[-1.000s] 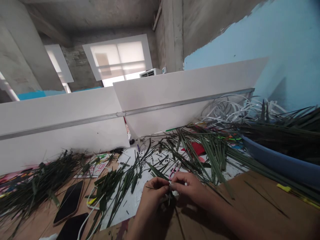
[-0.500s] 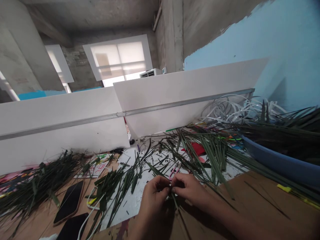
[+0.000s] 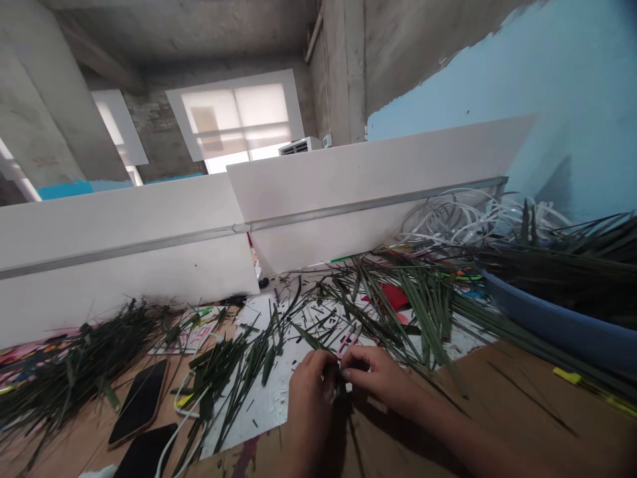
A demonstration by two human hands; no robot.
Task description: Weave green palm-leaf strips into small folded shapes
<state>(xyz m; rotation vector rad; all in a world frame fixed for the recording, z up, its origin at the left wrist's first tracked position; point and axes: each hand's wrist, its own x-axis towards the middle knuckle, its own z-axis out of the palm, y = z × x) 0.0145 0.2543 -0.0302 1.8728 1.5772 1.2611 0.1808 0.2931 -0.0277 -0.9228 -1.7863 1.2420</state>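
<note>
My left hand point(image 3: 314, 385) is closed, its fingers curled around a narrow green leaf strip point(image 3: 307, 337) whose tip sticks out beyond the knuckles. Close beside it, my right hand point(image 3: 381, 373) pinches at the same spot with thumb and forefinger. A long thin stem point(image 3: 357, 446) trails from between the hands toward me over brown cardboard point(image 3: 442, 425). The fingertips and what lies between them are dark and partly hidden. Just beyond the hands is a pair of scissors with pink handles point(image 3: 347, 342), lying on a white sheet point(image 3: 263, 398) strewn with leaf scraps.
Cut leaf strips point(image 3: 428, 309) spread behind the hands, with another pile point(image 3: 94, 352) at the left. Two phones point(image 3: 140, 401) and a white cable point(image 3: 172, 441) lie at left front. A blue basin point(image 3: 557, 318) of leaves stands right. White panels point(image 3: 348, 192) border the back.
My left hand has turned, so its thumb is now tucked out of sight and its back shows more. My right hand stays nearly in place, its fingers slightly shifted.
</note>
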